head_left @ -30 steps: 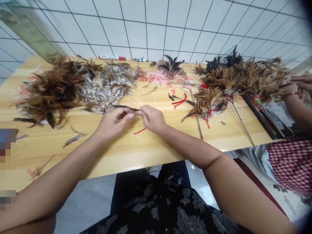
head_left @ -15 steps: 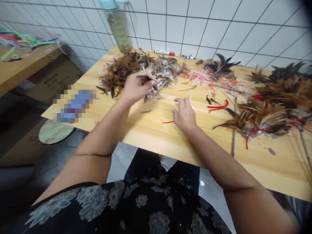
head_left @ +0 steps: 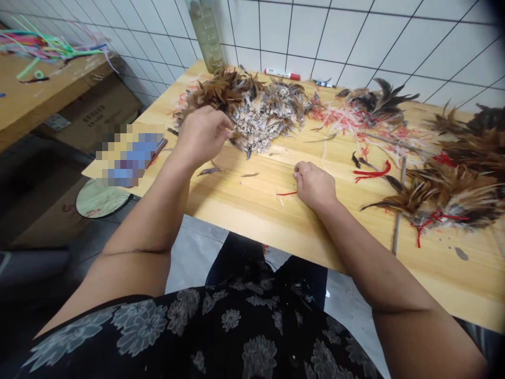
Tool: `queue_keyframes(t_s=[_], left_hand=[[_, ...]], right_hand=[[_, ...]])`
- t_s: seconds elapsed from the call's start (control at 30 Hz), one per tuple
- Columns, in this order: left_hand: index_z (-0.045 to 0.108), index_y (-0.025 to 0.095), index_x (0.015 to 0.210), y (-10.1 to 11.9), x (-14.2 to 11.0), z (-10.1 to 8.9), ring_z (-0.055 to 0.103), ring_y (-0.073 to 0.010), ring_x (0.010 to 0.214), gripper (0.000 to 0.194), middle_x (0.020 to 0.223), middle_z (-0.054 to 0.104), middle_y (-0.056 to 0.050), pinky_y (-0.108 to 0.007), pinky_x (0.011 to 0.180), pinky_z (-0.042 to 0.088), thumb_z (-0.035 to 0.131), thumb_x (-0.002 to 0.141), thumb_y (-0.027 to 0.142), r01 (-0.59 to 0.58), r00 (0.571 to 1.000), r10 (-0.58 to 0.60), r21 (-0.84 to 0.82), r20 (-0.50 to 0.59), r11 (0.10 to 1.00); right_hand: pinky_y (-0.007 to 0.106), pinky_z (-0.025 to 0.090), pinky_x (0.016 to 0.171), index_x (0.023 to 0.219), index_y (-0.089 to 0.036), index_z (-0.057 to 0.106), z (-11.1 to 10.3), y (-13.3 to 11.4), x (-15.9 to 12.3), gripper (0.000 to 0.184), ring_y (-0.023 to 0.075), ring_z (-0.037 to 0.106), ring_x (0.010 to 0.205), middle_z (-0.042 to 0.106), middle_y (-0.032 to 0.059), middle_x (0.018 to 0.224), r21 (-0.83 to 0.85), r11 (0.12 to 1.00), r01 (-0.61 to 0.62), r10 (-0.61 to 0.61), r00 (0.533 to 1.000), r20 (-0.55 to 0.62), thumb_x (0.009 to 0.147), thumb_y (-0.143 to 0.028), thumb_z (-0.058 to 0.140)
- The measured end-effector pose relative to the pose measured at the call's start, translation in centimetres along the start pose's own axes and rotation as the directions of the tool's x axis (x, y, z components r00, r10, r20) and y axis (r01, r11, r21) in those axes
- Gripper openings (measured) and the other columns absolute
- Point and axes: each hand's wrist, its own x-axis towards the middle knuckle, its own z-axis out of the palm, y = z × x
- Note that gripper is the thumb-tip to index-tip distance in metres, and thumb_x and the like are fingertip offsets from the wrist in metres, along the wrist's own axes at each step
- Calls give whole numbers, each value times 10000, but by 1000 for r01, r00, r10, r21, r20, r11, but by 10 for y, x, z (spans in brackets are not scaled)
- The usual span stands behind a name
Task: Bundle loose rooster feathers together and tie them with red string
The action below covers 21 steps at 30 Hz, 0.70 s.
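My left hand (head_left: 205, 136) is over the left edge of a large pile of brown and grey feathers (head_left: 262, 118). Its fingers are curled with the tips together, and what they may pinch is too small to make out. A loose dark feather (head_left: 211, 170) lies on the table just below it. My right hand (head_left: 315, 184) rests on the wooden table (head_left: 252, 202), fingers curled in and their inner side hidden. A thin red string (head_left: 287, 193) with a pale end runs out from beside that hand.
Tied feather bundles (head_left: 457, 195) with sticks lie on the right, near a red string bunch (head_left: 373, 171). Behind are red and white shreds (head_left: 347, 117), a red-capped marker (head_left: 282, 74) and a bottle (head_left: 207, 42). A blurred-out blue item (head_left: 136, 158) lies at left.
My left hand has drawn back left from the feather pile, and the dark feather seen in its fingers no longer shows there. My right hand's thumb and fingers have closed together. The view has shifted slightly.
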Motion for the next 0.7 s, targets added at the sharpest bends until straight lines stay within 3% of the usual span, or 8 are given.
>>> queue_keyframes(t_s=[0.17, 0.33, 0.43, 0.53, 0.63, 0.7], left_hand=[[762, 259, 938, 27, 1, 30, 834, -398, 1129, 183, 1009, 807, -80, -462, 1025, 614, 803, 854, 102, -30, 971, 6, 96, 237, 995], [669, 274, 831, 18, 6, 37, 841, -414, 1150, 218, 976, 822, -79, -463, 1035, 589, 766, 883, 86, 75, 977, -108, 177, 185, 981], [706, 274, 903, 15, 10, 28, 810, -321, 1060, 193, 935, 813, -19, -433, 1015, 576, 837, 943, 139, 148, 989, -147, -35, 34, 988], [717, 237, 1015, 31, 11, 24, 782, -219, 1000, 239, 937, 810, 24, -377, 955, 573, 954, 985, 223, 174, 978, -204, -344, -51, 923], [688, 256, 958, 65, 4, 39, 808, -240, 921, 412, 890, 792, -2, -382, 859, 616, 1071, 963, 408, 220, 974, -204, -606, 96, 765], [680, 265, 914, 89, -5, 57, 805, -253, 866, 518, 868, 778, -21, -397, 827, 643, 1138, 884, 507, 235, 970, -113, -721, 214, 652]], right_hand=[[433, 508, 922, 1536, -181, 806, 2, 3, 0, 468, 388, 844, 1442, 862, 187, 1602, -4, 1000, 0, 0, 1000, -16, 1276, -243, 423], [419, 499, 917, 1523, -197, 816, 1, 0, -2, 471, 365, 844, 1435, 887, 156, 1589, 18, 1000, 16, -14, 998, -56, 1283, -248, 414], [416, 512, 945, 1514, -193, 826, -1, -1, -4, 472, 364, 840, 1452, 890, 160, 1595, 92, 995, 29, -23, 997, -69, 1280, -247, 419], [409, 530, 981, 1477, -176, 832, 6, 0, -2, 443, 356, 850, 1395, 924, 176, 1486, 220, 974, 61, -38, 993, -108, 1267, -242, 448], [376, 557, 986, 1476, -182, 803, 23, 3, 4, 368, 297, 847, 1205, 941, 140, 1299, 427, 891, 155, -76, 978, -195, 1255, -305, 536], [352, 578, 995, 1498, -186, 774, 34, 2, 8, 366, 253, 819, 1093, 923, 98, 1202, 545, 806, 231, -102, 961, -256, 1267, -402, 590]])
